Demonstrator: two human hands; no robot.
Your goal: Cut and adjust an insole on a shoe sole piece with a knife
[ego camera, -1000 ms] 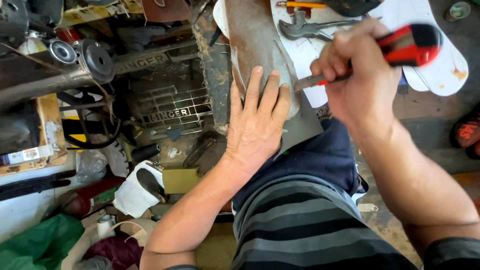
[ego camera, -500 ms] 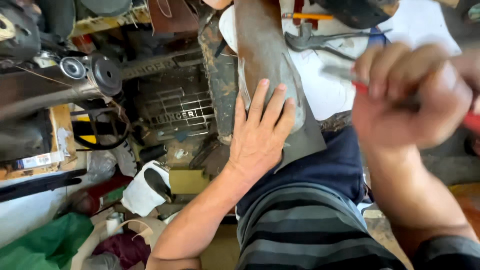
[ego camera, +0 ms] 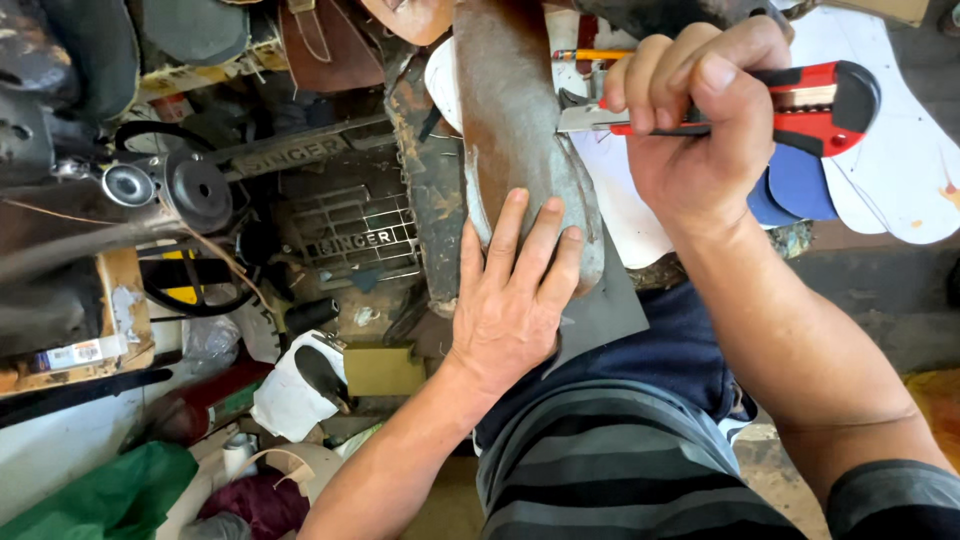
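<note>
My left hand lies flat, fingers spread, on a grey-brown leather piece that rests across my lap. Under it a dark grey sheet sticks out toward my knee. My right hand grips a red and black utility knife. Its blade tip touches the leather's right edge, just above my left fingers. A white sole-shaped pattern lies beneath the leather.
An old black treadle sewing machine frame with belt wheels stands at the left. White cut-out soles and a blue piece lie at the right. A green bag, scraps and a white shoe part clutter the floor.
My right hand swung away to the right with the knife, then came back; the blade is now against the leather's edge. My left hand stayed pressed on the leather.
</note>
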